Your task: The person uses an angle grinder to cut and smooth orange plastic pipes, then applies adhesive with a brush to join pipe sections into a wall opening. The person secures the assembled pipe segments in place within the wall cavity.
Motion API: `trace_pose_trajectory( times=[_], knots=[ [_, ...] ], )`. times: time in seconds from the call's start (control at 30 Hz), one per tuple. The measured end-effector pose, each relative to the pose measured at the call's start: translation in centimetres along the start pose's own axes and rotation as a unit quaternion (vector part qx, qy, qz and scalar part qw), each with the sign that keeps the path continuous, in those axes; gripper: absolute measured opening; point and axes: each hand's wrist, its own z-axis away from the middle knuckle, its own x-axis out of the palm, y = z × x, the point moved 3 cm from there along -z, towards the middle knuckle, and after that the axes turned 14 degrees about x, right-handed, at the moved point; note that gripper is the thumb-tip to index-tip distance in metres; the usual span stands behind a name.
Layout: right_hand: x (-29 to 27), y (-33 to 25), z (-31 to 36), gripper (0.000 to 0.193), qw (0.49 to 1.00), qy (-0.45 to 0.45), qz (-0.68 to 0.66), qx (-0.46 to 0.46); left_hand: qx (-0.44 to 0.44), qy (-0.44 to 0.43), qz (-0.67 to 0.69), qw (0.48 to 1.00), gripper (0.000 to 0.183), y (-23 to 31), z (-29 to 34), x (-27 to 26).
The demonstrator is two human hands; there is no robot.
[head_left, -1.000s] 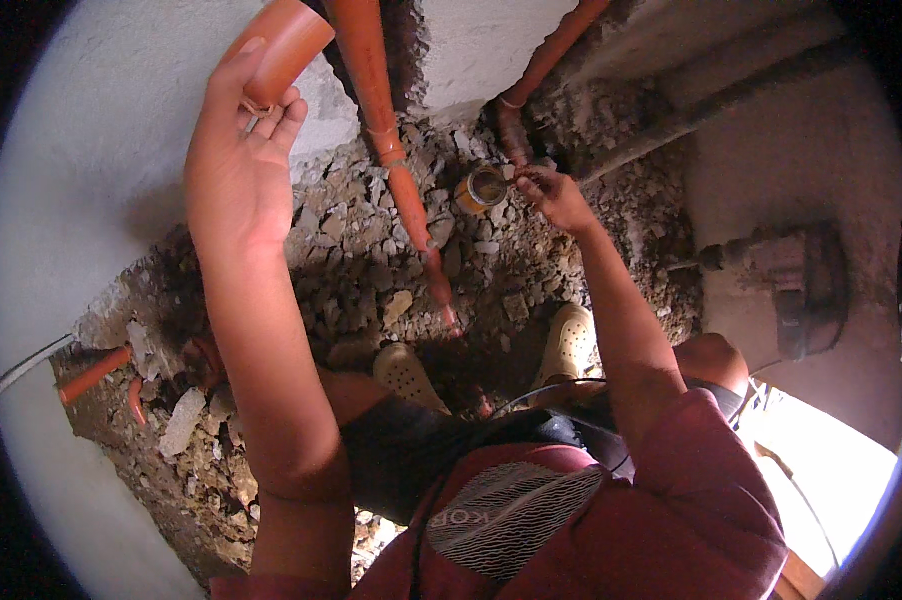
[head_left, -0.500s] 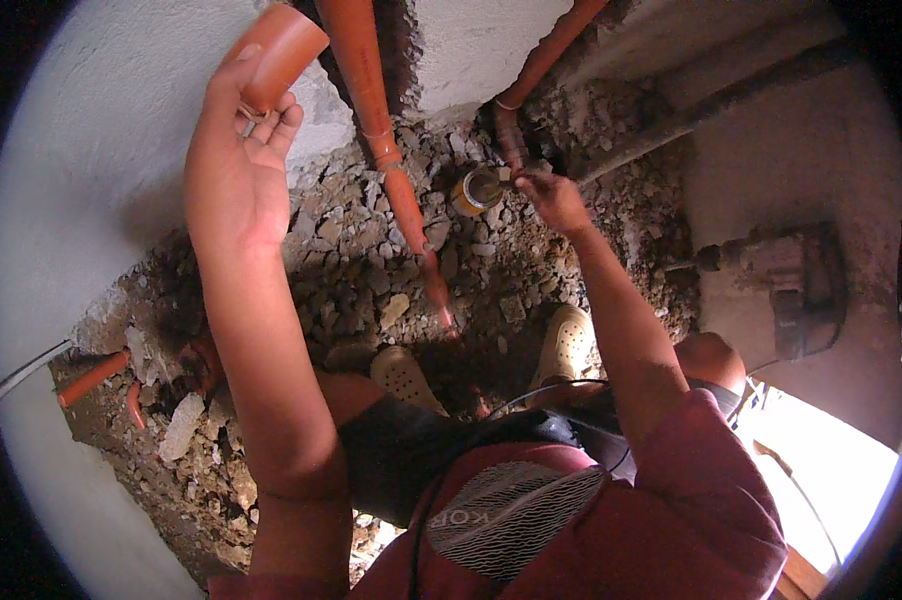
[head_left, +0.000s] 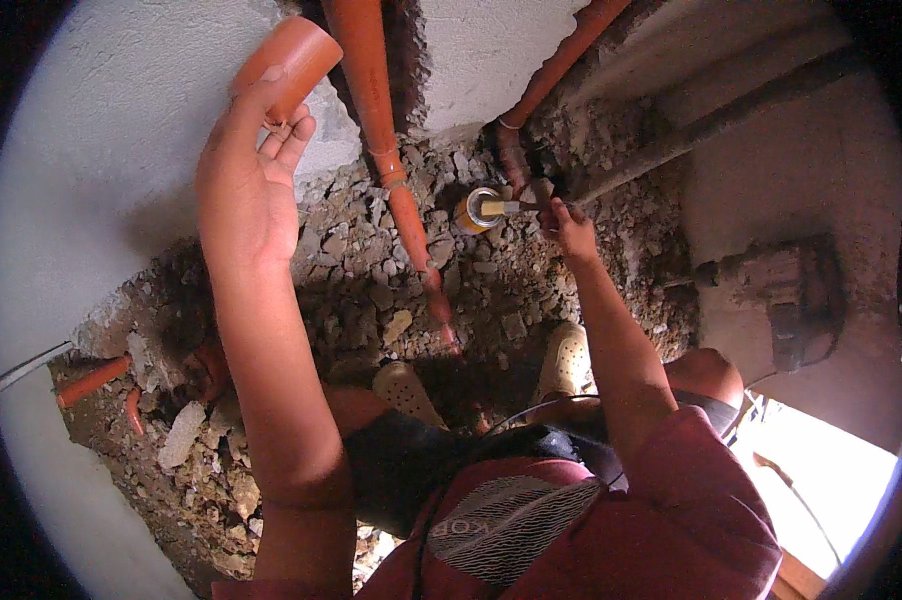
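Observation:
Up at the left, my left hand (head_left: 251, 175) is closed round a short orange plastic pipe piece (head_left: 299, 62), held in the air in front of the pale wall. In my right hand (head_left: 573, 235) is a small paintbrush (head_left: 495, 208); its pale bristles point left, over the mouth of a small yellow can (head_left: 466, 217). Whether they touch the rim I cannot tell. The can stands on the rubble between two installed orange pipes. One long orange pipe (head_left: 369, 90) comes down between my hands and runs into the rubble.
Broken stones (head_left: 351, 255) cover the ground around my light clogs (head_left: 569, 360). A second orange pipe (head_left: 561, 65) comes down at the upper right, near a dark slanting bar (head_left: 711, 130). A power drill (head_left: 786, 290) leans at the right wall. Orange pipe ends (head_left: 94, 380) stick out at the lower left.
My right hand has shifted slightly right and nearer to me, and the brush now lies sideways with its bristles over the can. My left hand still holds the pipe piece.

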Motion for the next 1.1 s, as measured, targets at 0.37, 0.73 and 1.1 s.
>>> trace_pose_trajectory(
  times=[0.37,0.73,1.1],
  knots=[
    [-2.0,0.6,-0.6,0.037,0.999,0.033,-0.040,0.004,0.013,0.009,0.004,1.000,0.049,0.4,0.0,-0.4],
    [-1.1,0.7,0.5,0.037,0.997,-0.007,-0.070,0.026,0.002,-0.001,-0.002,1.000,0.049,0.5,0.4,-0.4],
    [3.2,-0.1,2.3,0.046,0.985,-0.067,0.134,-0.084,-0.003,-0.018,0.007,1.000,0.050,0.3,0.5,-0.5]
  ],
)
